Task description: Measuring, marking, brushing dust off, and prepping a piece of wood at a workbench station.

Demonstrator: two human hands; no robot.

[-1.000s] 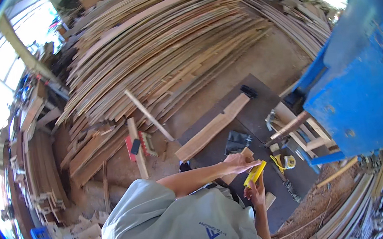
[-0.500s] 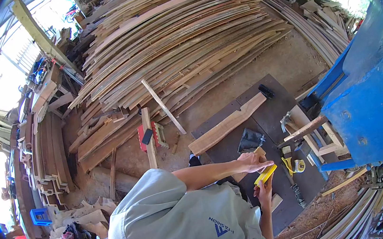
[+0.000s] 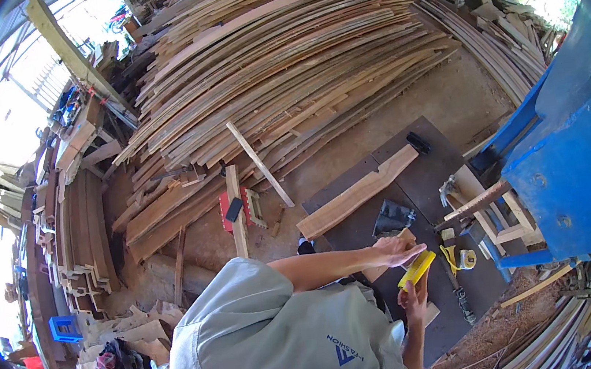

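Observation:
My left hand point(image 3: 394, 252), fingers drawn in, is at the upper end of a yellow elongated object point(image 3: 415, 267), beside a short wooden piece point(image 3: 406, 236); what it grips is unclear. My right hand point(image 3: 412, 295) is closed round the object's lower part. Both hands are over a dark board point(image 3: 409, 355), which bears a long wavy-edged plank point(image 3: 355, 190), a black pouch point(image 3: 392, 217) and, to the right, a yellow tape measure point(image 3: 465, 259) beside a long metal tool point(image 3: 462, 300).
A blue metal machine point(image 3: 566, 166) stands at right, beside a small wooden frame point(image 3: 511, 228). Stacked planks point(image 3: 273, 62) fill the back; more timber point(image 3: 84, 232) leans at left. A red-and-cream stool point(image 3: 256, 211) bearing a board is left of the dark board. Scraps point(image 3: 155, 334) lie lower left.
The whole view has shifted, so the surroundings appear further right. My hands and the yellow object have moved with it in the picture, keeping much the same grip and arrangement.

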